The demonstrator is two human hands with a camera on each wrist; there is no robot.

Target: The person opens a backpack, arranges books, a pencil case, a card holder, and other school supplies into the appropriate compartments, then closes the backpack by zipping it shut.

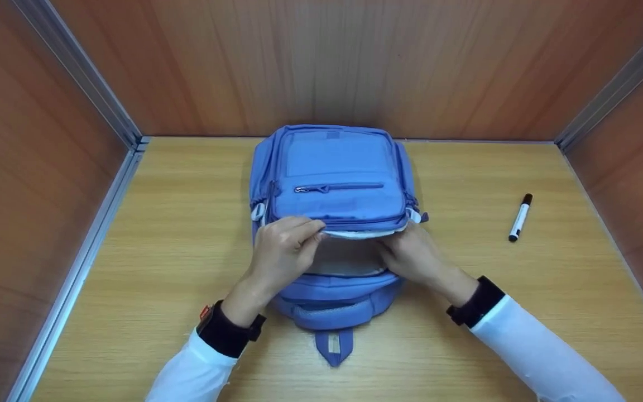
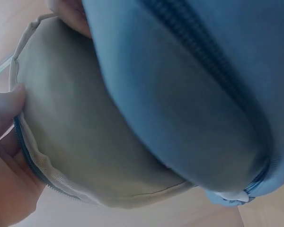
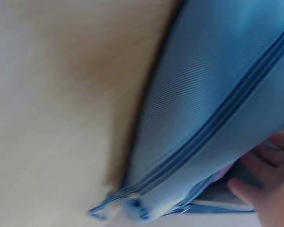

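Note:
A blue backpack lies on the table with its main compartment unzipped, the mouth facing me. My left hand pinches the edge of the raised front panel; in the left wrist view its thumb is on the grey lining and its fingers are behind the zipper edge. At the right corner of the mouth, my right hand reaches in under the panel, its fingertips partly hidden. The right wrist view shows that hand with fingers extended inside the opening, beside a zipper. What lies deeper inside is hidden.
A white marker with black ends lies on the wooden table, right of the backpack. Wood-grain panels close off the back and both sides. The backpack's carry handle and hanging loop point toward me.

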